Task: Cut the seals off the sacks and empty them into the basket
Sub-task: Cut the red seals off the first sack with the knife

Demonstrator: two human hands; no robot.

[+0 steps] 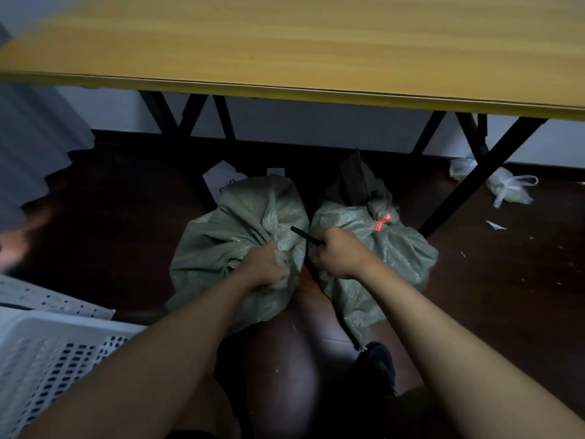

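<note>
Two green woven sacks stand side by side on the dark floor under a table. My left hand (269, 266) grips the bunched neck of the left sack (234, 236). My right hand (340, 251) holds a thin black tool (305, 236) whose tip points at that neck. The right sack (376, 245) is tied shut, with a red seal (381, 221) on its neck. Any seal on the left sack is hidden by my left hand. The white perforated basket (41, 353) sits at the lower left.
A yellow-topped table (316, 58) on black crossed legs (484, 175) spans the view above the sacks. A clear plastic bag (503, 188) and paper scraps lie on the floor at the right. White paper (221, 179) lies behind the left sack. My knee shows below.
</note>
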